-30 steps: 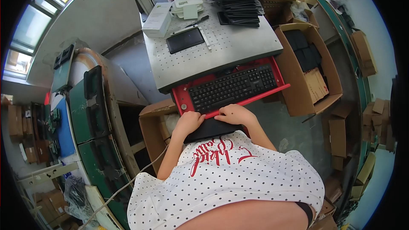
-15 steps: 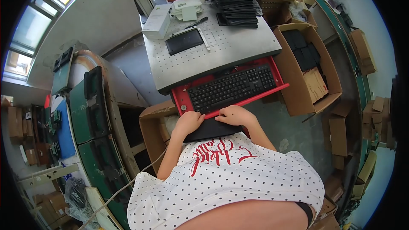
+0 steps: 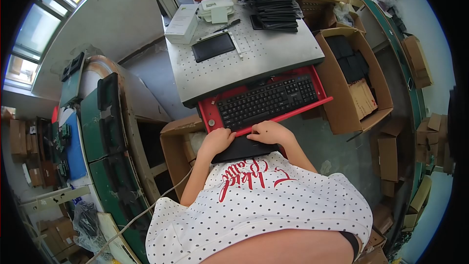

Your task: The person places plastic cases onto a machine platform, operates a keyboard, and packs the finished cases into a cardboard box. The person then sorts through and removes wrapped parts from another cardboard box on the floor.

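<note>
A flat black panel-like thing (image 3: 244, 150) lies at my lap, in front of the polka-dot shirt; its exact kind I cannot make out. My left hand (image 3: 218, 142) grips its upper left part with curled fingers. On the upper right part, my right hand (image 3: 268, 132) holds it in the same way. Both hands are close to the front rim of a red drawer (image 3: 273, 118), and whether they touch it I cannot tell. Inside that drawer rests a black keyboard (image 3: 267, 100).
Above the drawer, a perforated metal worktop (image 3: 195, 78) bears a flat black rectangular device (image 3: 213, 47), a white box (image 3: 182, 23) and a stack of black flat pieces (image 3: 273, 10). An open cardboard box (image 3: 342, 112) stands right, another (image 3: 173, 142) left. A cable (image 3: 146, 210) crosses at lower left.
The camera view has shifted slightly. Both hands keep their hold on the black panel-like thing, and small light marks now show on its surface near my right hand.
</note>
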`<control>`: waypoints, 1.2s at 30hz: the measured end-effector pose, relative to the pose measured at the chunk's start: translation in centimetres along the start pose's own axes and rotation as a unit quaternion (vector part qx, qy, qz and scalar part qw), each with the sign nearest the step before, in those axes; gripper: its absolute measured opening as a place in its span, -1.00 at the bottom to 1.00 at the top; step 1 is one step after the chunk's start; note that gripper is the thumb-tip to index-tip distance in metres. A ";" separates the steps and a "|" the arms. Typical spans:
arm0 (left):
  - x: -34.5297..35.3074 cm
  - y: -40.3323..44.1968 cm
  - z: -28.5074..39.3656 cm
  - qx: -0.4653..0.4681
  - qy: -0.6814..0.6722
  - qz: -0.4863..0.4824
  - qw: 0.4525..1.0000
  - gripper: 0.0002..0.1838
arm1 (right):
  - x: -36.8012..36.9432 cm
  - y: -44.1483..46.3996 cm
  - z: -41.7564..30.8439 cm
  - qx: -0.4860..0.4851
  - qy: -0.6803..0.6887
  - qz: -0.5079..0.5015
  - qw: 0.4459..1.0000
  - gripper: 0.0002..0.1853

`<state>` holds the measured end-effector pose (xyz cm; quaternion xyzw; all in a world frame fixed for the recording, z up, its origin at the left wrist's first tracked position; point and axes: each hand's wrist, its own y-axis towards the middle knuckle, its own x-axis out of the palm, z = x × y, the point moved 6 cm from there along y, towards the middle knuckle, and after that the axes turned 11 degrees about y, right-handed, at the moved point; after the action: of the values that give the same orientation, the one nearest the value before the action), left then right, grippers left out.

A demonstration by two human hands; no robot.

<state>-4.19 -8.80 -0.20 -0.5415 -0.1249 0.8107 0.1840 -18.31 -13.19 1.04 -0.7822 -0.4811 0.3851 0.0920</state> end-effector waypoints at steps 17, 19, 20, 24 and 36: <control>0.5 -0.7 -0.8 -0.001 -0.142 -0.016 0.990 -0.61 | -5.7 6.8 -0.9 -0.182 0.043 0.197 0.962 -0.73; 0.3 -1.5 -1.3 -0.013 -0.153 0.002 0.988 -0.61 | -7.8 11.0 -3.2 -0.215 -0.030 0.288 0.933 -0.78; 0.1 -2.2 -1.6 -0.034 -0.162 0.017 0.986 -0.61 | -8.4 13.3 -4.0 -0.274 -0.045 0.358 0.892 -0.81; 1.2 -5.2 -3.5 -0.124 -0.204 0.083 0.968 -0.60 | -10.3 22.2 -7.6 -0.301 -0.211 0.412 0.834 -0.77; 3.7 -6.3 -2.5 -0.251 -0.287 0.102 0.919 -0.60 | -3.7 16.1 -4.7 -0.399 -0.359 0.259 0.803 -0.57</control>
<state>-2.16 -1.46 -1.72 -0.3240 -0.3158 0.8877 -0.0853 -4.97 -23.53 -2.12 -0.6511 -0.3701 0.4224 -0.5105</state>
